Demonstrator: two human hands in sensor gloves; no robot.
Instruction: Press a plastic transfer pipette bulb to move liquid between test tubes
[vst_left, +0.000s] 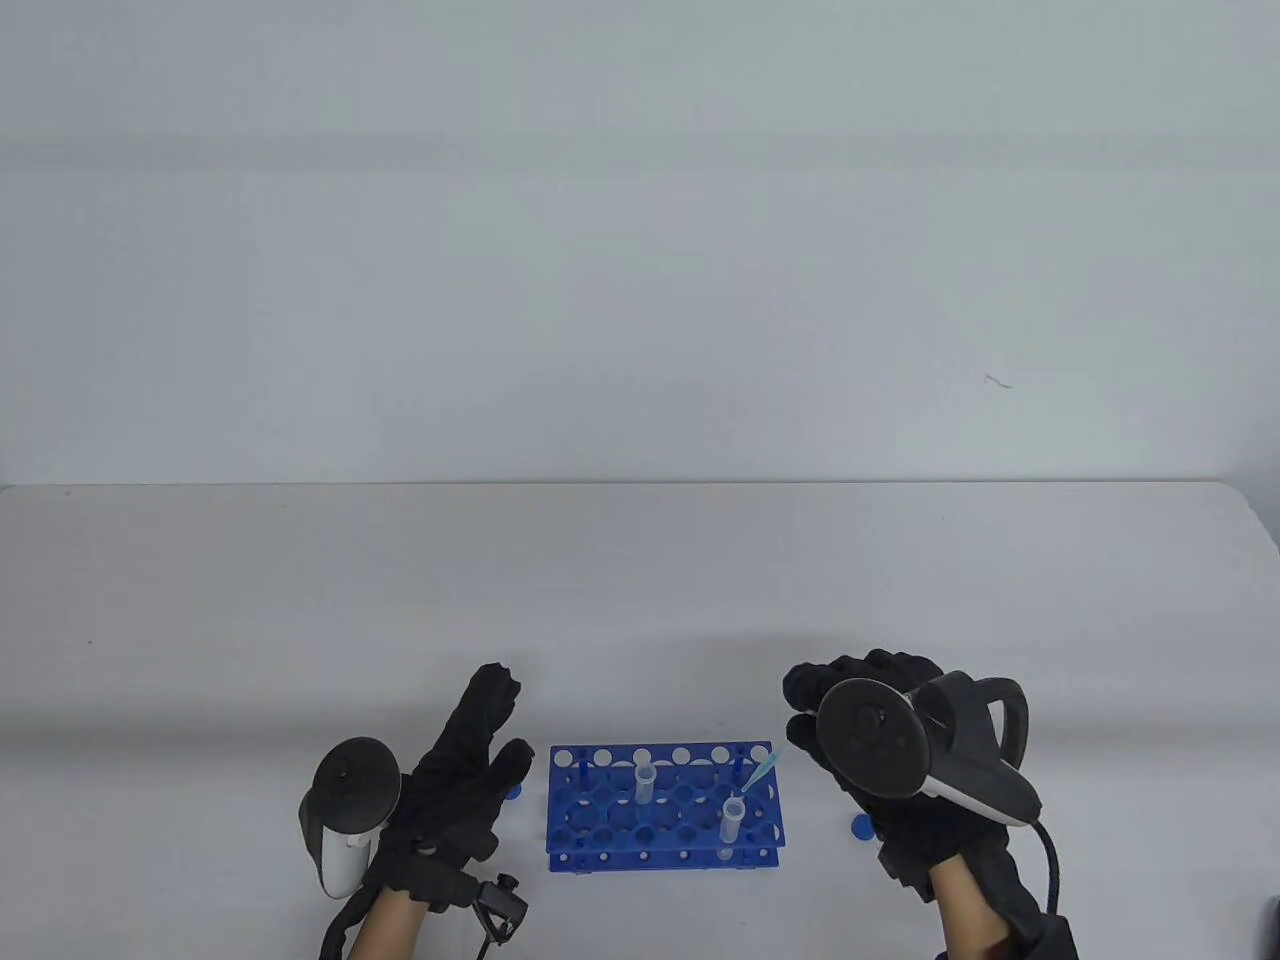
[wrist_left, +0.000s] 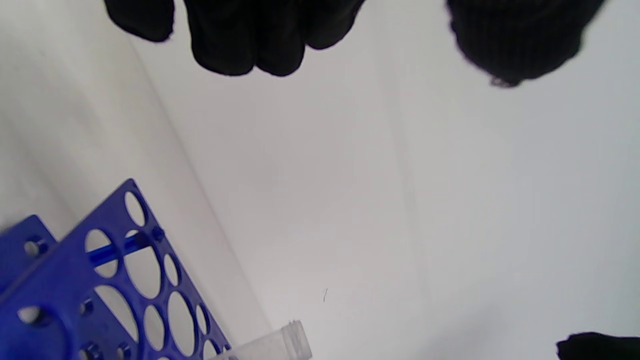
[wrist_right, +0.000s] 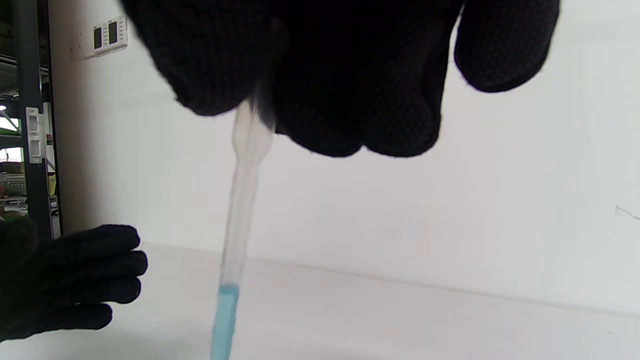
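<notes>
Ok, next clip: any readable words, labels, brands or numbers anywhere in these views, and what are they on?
None can be read.
Wall panel, right wrist view: dark display windows, any marks too small to read.
Rack, tubes and pipette: no printed text or graduations visible.
Trackers and gloves on the left hand and right hand: no logo or lettering visible.

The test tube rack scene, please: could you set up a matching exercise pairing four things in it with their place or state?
Things:
1. pipette
2. rack
3. left hand
4. blue cap

Places or states:
A. flat on the table, fingers open, holding nothing
B. on the table beside the right wrist
C. between the two hands, with two tubes standing in it
D. held by the right hand, blue liquid in its lower stem

Pairs: 1-D, 2-C, 3-A, 4-B
</notes>
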